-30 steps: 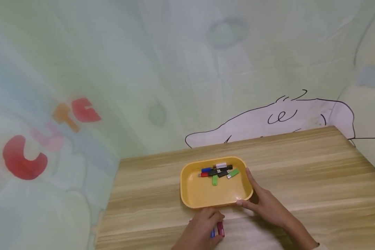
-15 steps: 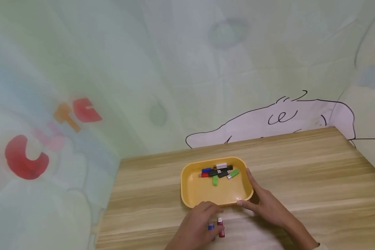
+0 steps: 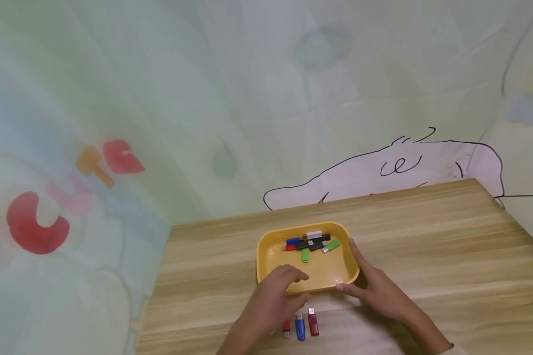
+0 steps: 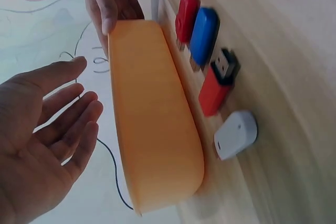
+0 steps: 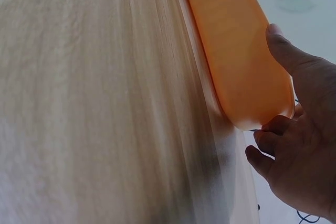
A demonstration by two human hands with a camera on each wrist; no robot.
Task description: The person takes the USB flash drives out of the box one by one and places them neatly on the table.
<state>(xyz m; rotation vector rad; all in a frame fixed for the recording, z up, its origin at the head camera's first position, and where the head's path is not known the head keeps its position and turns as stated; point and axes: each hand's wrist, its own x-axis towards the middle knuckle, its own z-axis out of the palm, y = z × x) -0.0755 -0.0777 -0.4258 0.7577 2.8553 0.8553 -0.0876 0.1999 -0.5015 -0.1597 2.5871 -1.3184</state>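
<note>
Beside the yellow tray [image 3: 330, 272]: left hand [image 3: 273, 297] unloaded, right hand [image 3: 376, 284] bracing a corner

On the worktop [image 3: 431, 236], the tray stands nearer the left edge than the right, set in from the far edge; the near edge falls outside the head view. Right hand grips the tray's near right corner, thumb on the near rim, other fingers bent along the right side. Left hand hangs over the near rim, fingers well parted and loosely bent, holding nothing; its wrist view shows it apart from the tray wall.

Between the tray and the near edge we log four USB sticks in a row. From the left-edge end: white stick [image 4: 237, 136], red stick [image 4: 212, 94], blue stick [image 3: 300, 329], dark red stick [image 3: 313, 326]. Blue and dark red point their plugs at the tray; red points its plug away. Inside, toward the far rim, lies a pile of sticks [image 3: 303, 244], with a green stick [image 3: 332, 246] at its right end.

Method notes. We judge the step in hand to be handling sticks singly about a steadied tray. Best practice, we think: light, even pressure at the corner so the tray cannot skid; fingers brought straight down into the narrow gaps; each stick pinched by its long sides, off the plug; wrist carried high enough to clear the rim.
</note>
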